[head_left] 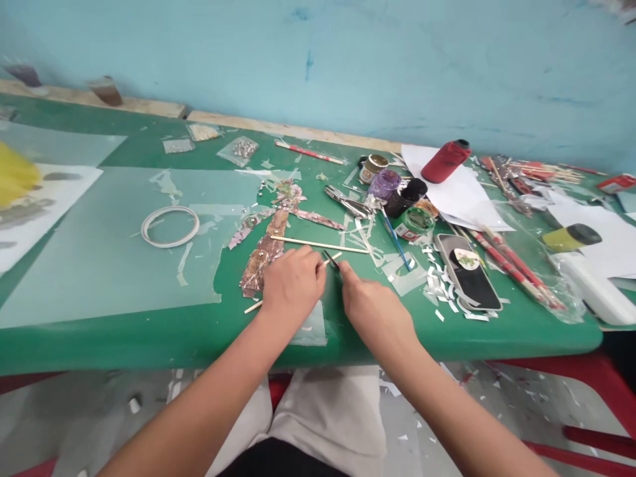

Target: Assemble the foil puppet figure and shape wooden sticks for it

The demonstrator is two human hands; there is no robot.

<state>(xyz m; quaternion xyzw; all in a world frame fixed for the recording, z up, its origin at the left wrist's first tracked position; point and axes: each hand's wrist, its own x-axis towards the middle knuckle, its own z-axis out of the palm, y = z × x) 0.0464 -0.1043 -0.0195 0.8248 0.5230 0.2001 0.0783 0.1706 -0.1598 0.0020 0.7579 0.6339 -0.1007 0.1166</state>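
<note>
My left hand [293, 279] is closed around a thin wooden stick [253, 307] and presses it down at the table's near side; both ends of the stick stick out from under it. Close beside it, my right hand [375, 311] grips a small dark-bladed knife [332, 260], whose blade lies across the stick near its right end. Its handle is hidden in my fingers. Just beyond both hands lies a second wooden stick [325, 245]. One end of that stick rests on a decorated pinkish-brown figure [271, 248] with beads and sparkly pieces.
Rightward stand several paint jars [416, 223], pliers [348, 201], a blue paintbrush [396, 240] and a phone [477, 281] beside white paper scraps [441, 286]. A tape roll [170, 244] lies on a translucent sheet [114, 265] at left. Behind are bead packets [241, 150] and a blue wall [318, 66].
</note>
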